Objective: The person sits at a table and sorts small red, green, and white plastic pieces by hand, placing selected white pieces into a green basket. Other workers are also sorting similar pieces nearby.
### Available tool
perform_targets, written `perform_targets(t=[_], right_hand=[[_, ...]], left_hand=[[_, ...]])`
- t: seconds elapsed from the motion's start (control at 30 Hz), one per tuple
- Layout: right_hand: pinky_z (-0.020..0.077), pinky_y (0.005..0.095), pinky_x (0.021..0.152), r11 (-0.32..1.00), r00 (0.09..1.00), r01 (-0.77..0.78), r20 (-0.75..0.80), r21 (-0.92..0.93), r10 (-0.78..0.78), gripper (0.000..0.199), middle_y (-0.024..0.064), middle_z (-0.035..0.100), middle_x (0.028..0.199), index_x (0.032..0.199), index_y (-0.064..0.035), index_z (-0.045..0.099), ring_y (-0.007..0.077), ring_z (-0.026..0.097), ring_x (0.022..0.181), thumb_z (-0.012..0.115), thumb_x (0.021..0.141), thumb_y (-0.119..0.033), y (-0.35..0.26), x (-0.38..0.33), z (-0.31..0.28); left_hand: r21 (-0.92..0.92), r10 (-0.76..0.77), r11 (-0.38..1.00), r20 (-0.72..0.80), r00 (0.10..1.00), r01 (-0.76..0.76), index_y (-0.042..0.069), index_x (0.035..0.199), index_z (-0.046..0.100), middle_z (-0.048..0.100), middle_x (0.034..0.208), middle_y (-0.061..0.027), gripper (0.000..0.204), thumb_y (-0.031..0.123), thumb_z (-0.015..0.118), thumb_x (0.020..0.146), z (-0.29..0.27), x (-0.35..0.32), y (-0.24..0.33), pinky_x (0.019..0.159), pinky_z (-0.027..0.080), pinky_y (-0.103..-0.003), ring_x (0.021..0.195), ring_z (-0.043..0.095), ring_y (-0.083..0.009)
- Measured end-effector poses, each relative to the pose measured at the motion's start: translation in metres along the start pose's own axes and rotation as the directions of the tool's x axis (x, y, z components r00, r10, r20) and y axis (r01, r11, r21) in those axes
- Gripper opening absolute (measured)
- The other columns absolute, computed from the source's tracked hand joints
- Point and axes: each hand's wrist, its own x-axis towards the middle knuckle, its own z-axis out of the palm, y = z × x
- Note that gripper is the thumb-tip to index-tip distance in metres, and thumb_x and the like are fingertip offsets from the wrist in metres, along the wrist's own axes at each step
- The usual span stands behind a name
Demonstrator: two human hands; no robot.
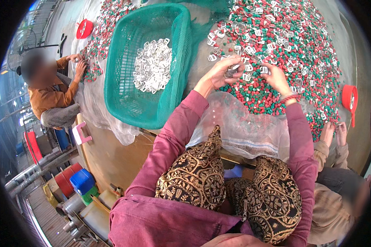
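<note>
A wide heap of small red, green and white pieces (255, 98) lies before me, with many flat whitish slide buckles (246, 77) scattered through it. My left hand (218, 75) is curled over the heap's near left part, closed around several of these buckles (231, 71). A little to the right, my right hand (276, 79) pinches one slide buckle (264, 70) between thumb and fingers. Left of my hands stands a green mesh-lined basket (123, 111) with a pile of the same buckles (152, 66) inside.
Clear plastic sheeting (251, 136) hangs over the table's near edge. Red scoops (85, 29) (350, 99) lie at far left and right. One person (53, 94) works at the left; another person's hands (334, 133) reach in from the right. A blue container (82, 181) stands lower left.
</note>
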Motion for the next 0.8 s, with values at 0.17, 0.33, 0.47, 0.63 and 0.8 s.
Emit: perform_targets(t=[0.17, 0.33, 0.47, 0.63, 0.8], right_hand=[[0.052, 0.0423, 0.058, 0.91, 0.995, 0.066, -0.036, -0.41, -0.088, 0.012, 0.015, 0.059, 0.083, 0.09, -0.0025, 0.054, 0.0321, 0.063, 0.072, 0.055, 0.079, -0.008, -0.012, -0.007, 0.03], [0.0501, 0.0444, 0.058, 0.978, 1.0, 0.03, 0.0, -0.206, -0.031, 0.015, 0.0175, 0.06, 0.079, 0.091, 0.0007, 0.058, 0.0352, 0.062, 0.072, 0.052, 0.083, -0.01, -0.023, -0.045, 0.024], [0.0346, 0.0236, 0.033, 0.291, 0.813, -0.564, 0.456, 0.773, 0.362, 0.019, 0.0073, 0.06, 0.07, 0.097, -0.0014, 0.06, 0.015, 0.059, 0.052, 0.053, 0.089, -0.017, -0.02, -0.067, 0.01], [0.034, 0.0182, 0.032, -0.143, 0.88, -0.373, 0.398, 0.917, 0.26, 0.02, 0.0074, 0.061, 0.076, 0.103, -0.0042, 0.055, 0.0118, 0.058, 0.054, 0.051, 0.09, -0.019, -0.04, -0.086, -0.011], [0.0405, 0.0206, 0.033, -0.259, 0.948, -0.227, 0.273, 0.939, 0.16, 0.027, 0.0124, 0.058, 0.085, 0.092, -0.0033, 0.051, 0.0176, 0.06, 0.065, 0.047, 0.092, -0.03, -0.064, -0.09, -0.043]], left_hand=[[-0.03, 0.131, 0.991, 0.0, 0.991, -0.131, 0.006, 0.094, 0.052, 0.057, 0.093, -0.0109, 0.014, 0.018, 0.054, 0.086, 0.006, -0.006, 0.006, 0.037, 0.04, -0.019, 0.065, 0.057, -0.0148], [0.797, 0.063, 0.586, -0.223, 0.973, 0.144, 0.006, 0.091, 0.065, 0.062, 0.086, -0.0083, 0.016, 0.018, 0.065, 0.08, 0.007, 0.015, -0.006, 0.047, 0.047, -0.027, 0.067, 0.06, -0.0156], [0.922, 0.372, -0.372, 0.047, 0.927, 0.102, 0.001, 0.091, 0.061, 0.058, 0.092, -0.017, 0.023, 0.015, 0.068, 0.073, -0.016, 0.031, -0.058, 0.069, 0.051, -0.043, 0.08, 0.062, -0.0338], [0.859, 0.312, -0.496, 0.036, 0.949, 0.131, -0.002, 0.092, 0.058, 0.056, 0.094, -0.0183, 0.027, 0.015, 0.067, 0.073, -0.019, 0.042, -0.071, 0.068, 0.052, -0.043, 0.08, 0.063, -0.0343], [0.963, 0.204, -0.23, -0.092, 0.975, 0.139, 0.001, 0.08, 0.062, 0.063, 0.08, -0.0151, 0.027, 0.025, 0.071, 0.071, -0.027, 0.044, -0.046, 0.062, 0.049, -0.037, 0.073, 0.063, -0.0278]])
